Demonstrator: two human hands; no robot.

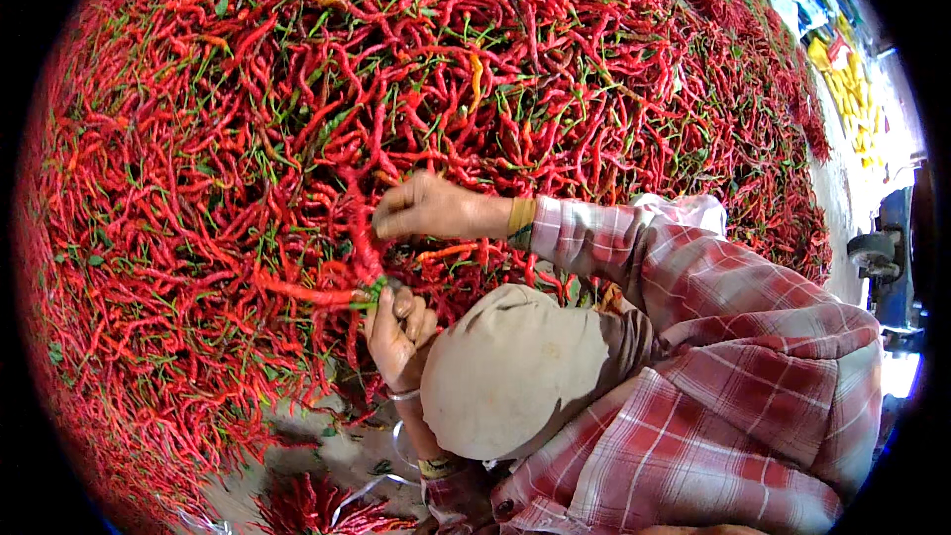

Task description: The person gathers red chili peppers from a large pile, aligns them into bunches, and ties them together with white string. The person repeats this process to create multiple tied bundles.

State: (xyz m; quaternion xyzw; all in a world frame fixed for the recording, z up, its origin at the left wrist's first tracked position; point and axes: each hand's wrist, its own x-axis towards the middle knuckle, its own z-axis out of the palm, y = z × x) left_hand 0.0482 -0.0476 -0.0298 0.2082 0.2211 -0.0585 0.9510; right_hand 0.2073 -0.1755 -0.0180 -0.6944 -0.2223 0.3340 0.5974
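Observation:
My left hand (401,327) holds a bunch of long red chili peppers (362,241) by the green stems, the pods fanning up and to the left. Above it my right hand (438,208), blurred and with bent fingers, is just right of the bunch; whether it pinches a pepper cannot be told. A wide heap of loose red chilies (223,163) spreads under and around both hands. A pale ribbon (371,487) trails on the floor below my left wrist, where a band sits.
A clustered bunch of red chilies (316,509) lies at the bottom on the grey floor (345,449). My knee in beige cloth (520,371) rises beside my left hand. More chilies are heaped at the upper right, near yellow items (854,93) and a dark wheel (873,249).

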